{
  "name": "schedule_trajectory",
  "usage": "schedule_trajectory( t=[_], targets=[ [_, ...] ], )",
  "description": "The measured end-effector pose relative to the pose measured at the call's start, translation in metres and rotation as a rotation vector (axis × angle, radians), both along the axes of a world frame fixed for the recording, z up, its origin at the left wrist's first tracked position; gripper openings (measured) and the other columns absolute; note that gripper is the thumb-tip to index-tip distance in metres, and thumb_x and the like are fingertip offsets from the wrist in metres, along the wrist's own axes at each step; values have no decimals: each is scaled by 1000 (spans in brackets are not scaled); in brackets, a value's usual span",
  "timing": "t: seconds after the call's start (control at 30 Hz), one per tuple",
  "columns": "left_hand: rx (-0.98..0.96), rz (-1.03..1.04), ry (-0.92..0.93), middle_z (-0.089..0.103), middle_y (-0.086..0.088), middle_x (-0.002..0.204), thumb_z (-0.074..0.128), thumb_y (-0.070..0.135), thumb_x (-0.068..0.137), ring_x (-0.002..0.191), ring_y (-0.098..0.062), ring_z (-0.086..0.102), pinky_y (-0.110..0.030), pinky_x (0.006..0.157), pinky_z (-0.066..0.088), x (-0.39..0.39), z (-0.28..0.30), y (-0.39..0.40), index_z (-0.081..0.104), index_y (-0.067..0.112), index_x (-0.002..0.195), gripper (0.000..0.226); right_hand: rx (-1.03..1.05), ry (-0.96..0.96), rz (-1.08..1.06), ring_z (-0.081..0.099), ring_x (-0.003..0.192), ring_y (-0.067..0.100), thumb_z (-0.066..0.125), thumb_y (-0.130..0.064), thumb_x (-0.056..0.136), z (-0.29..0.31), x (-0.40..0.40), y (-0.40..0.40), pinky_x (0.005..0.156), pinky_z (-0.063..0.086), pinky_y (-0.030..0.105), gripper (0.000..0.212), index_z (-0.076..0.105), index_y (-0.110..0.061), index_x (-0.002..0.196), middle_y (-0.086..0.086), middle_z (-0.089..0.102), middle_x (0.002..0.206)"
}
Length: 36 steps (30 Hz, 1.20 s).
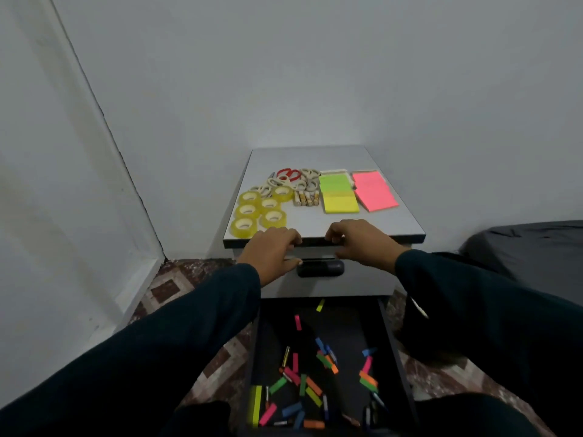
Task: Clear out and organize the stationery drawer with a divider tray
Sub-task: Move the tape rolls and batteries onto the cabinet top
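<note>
Clearly you are mid-clearing: the open drawer (318,367) below you holds only scattered sticky flags (310,386) and a few small bits, while the cabinet top (391,222) carries sorted tape rolls (258,211), scissors (288,175), batteries (306,198) and note pads (372,190). No divider tray shows. Your left hand (271,250) and right hand (359,241) curl over the top's front edge, holding nothing loose. Next, I judge, you gather those flags.

- Six clear yellowish tape rolls (259,210), near left of cabinet top
- One red-handled scissors (288,174), far
- Four small gold-and-white batteries (306,198), centre
</note>
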State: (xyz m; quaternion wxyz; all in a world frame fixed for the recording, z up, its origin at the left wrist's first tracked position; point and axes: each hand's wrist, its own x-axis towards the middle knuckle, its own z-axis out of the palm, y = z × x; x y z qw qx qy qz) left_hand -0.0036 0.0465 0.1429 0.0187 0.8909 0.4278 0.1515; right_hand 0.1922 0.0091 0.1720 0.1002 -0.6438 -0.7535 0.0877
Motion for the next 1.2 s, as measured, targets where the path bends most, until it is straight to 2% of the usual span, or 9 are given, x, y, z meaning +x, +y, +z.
schedule_trajectory(
  t=[0.27, 0.43, 0.5, 0.6, 0.73, 0.8, 0.93, 1.03, 1.2],
  targets=[
    [-192, -21, 73, 61, 0, 111, 67, 34, 83, 104, -18, 56, -29, 87, 41, -20, -67, -30, 55, 18, 116, 38, -209, -15, 14, 57, 104, 18, 66, -15, 85, -67, 0, -37, 78, 38, 20, 37, 58, -13, 121, 4, 60, 120],
    [-306, -7, 191, 59, 2, 114, 63, 37, 86, 105, -15, 55, -32, 92, 44, -31, -114, -38, 54, 21, 117, 36, -336, -48, 19, 56, 112, 19, 65, -15, 86, -115, 7, -47, 92, 43, 27, 36, 58, -11, 121, 7, 59, 123],
    [-361, 2, 223, 58, 0, 116, 62, 36, 87, 108, -16, 54, -31, 92, 43, -34, -132, -41, 53, 20, 118, 36, -357, -55, 26, 56, 113, 19, 64, -14, 86, -133, 9, -50, 93, 42, 27, 35, 58, -11, 121, 7, 60, 123],
    [-443, 24, 257, 55, -2, 121, 62, 32, 88, 110, -17, 54, -29, 92, 43, -37, -159, -42, 53, 18, 121, 38, -399, -49, 37, 58, 109, 19, 60, -10, 86, -162, 10, -51, 87, 41, 24, 31, 60, -9, 118, 8, 62, 119],
    [-551, 57, 344, 52, -6, 128, 60, 31, 89, 115, -21, 52, -35, 96, 44, -40, -194, -43, 47, 17, 130, 46, -484, -26, 34, 57, 109, 20, 54, -11, 90, -198, 8, -53, 90, 43, 29, 29, 61, -12, 118, 8, 60, 120],
    [-612, 63, 369, 50, -9, 131, 59, 29, 90, 118, -24, 51, -34, 97, 43, -39, -206, -39, 41, 17, 137, 52, -535, -30, 41, 55, 113, 20, 54, -13, 90, -214, 8, -52, 91, 41, 27, 33, 59, -15, 122, 7, 58, 124],
    [-627, 37, 383, 47, -12, 135, 54, 26, 93, 123, -26, 48, -30, 97, 43, -31, -221, -30, 35, 21, 144, 54, -603, -20, 29, 52, 116, 23, 56, -18, 92, -237, 8, -47, 93, 39, 27, 40, 51, -15, 131, 11, 50, 130],
    [-633, 29, 386, 48, -11, 133, 53, 20, 93, 122, -26, 49, -35, 100, 43, -24, -239, -24, 40, 22, 142, 50, -617, 0, 12, 49, 120, 26, 55, -18, 92, -253, 9, -42, 97, 38, 27, 46, 45, -16, 137, 11, 45, 134],
    [-614, 4, 419, 41, -7, 140, 48, 9, 93, 128, -27, 42, -36, 104, 41, -17, -270, -18, 39, 30, 142, 54, -661, -19, 19, 41, 131, 25, 55, -17, 92, -281, 6, -34, 111, 34, 34, 56, 35, -23, 144, 10, 28, 147]
  ],
)
